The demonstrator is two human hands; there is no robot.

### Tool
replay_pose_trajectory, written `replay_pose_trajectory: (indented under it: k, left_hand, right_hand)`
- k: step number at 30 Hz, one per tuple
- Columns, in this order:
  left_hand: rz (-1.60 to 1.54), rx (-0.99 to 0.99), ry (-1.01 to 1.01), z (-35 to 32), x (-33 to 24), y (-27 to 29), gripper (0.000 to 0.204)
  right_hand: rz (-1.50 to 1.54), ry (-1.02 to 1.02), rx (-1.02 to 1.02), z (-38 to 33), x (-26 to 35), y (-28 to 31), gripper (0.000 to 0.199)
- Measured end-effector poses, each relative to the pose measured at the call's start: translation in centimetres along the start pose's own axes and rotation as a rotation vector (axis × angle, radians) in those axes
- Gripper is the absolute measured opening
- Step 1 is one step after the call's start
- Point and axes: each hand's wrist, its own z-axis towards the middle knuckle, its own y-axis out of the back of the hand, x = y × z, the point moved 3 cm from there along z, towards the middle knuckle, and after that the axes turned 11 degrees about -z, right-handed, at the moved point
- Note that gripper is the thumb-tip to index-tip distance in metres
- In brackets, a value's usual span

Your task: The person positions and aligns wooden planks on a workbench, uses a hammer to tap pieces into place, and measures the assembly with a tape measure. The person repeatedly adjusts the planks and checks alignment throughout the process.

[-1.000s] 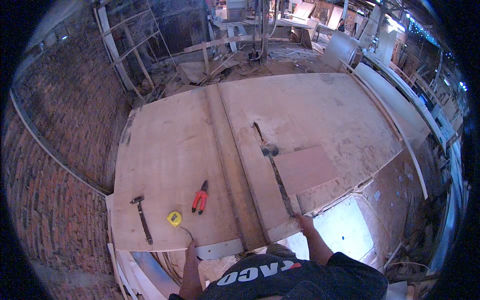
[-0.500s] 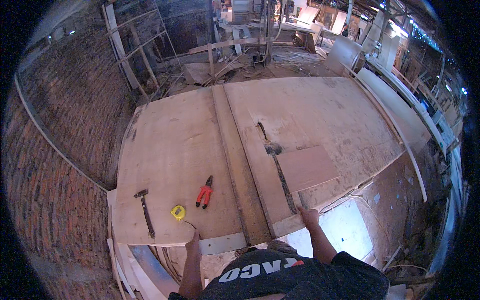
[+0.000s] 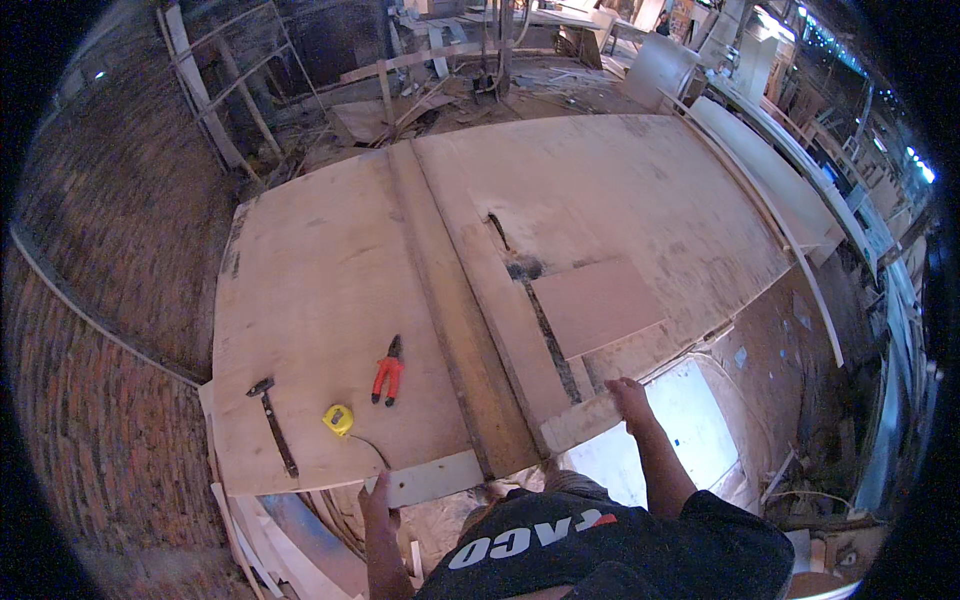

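Both my hands are at the front edge of a large wooden worktop (image 3: 310, 260). My left hand (image 3: 378, 508) is closed at this edge, beside a pale strip (image 3: 430, 480) with small holes. Farther right, my right hand (image 3: 630, 402) grips the edge with bent fingers; its fingertips partly hide the wood. A yellow tape measure (image 3: 338, 420) lies near my left hand, with a thin dark strap trailing toward that hand. Beyond it are red-handled pliers (image 3: 387, 372). To the left lies a hammer (image 3: 272, 425). A thin rectangular board (image 3: 600, 308) rests on the worktop's right half.
A long brownish channel (image 3: 455, 320) runs front to back through the worktop. Right of it is a dark slot (image 3: 548, 335). A brick wall (image 3: 100, 320) stands at left. Wood scraps lie behind, and long panels (image 3: 770, 180) lean at right.
The view has shifted, so the worktop and tools appear higher and farther left. My right hand has moved slightly right along the edge; the tools keep their places on the worktop.
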Motion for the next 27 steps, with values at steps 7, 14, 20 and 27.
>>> replay_pose_trajectory:
  k: [7,14,20,27]
  left_hand:
    - [0.13,-0.202,-0.076,-7.4,-0.1,-8.3,0.046]
    - [0.118,-0.04,-0.16,-11.3,8.0,-15.3,0.048]
    - [0.084,0.104,-0.111,-14.5,16.5,-26.2,0.034]
    - [0.386,0.227,0.043,-13.4,26.6,-36.5,0.04]
  right_hand:
    - [0.033,0.039,-0.038,1.3,1.6,4.6,0.036]
    - [0.004,0.196,-0.075,7.4,-4.8,15.2,0.035]
    - [0.231,0.121,-0.114,12.8,-13.0,28.0,0.03]
    - [0.431,-0.013,-0.13,13.9,-19.8,42.8,0.037]
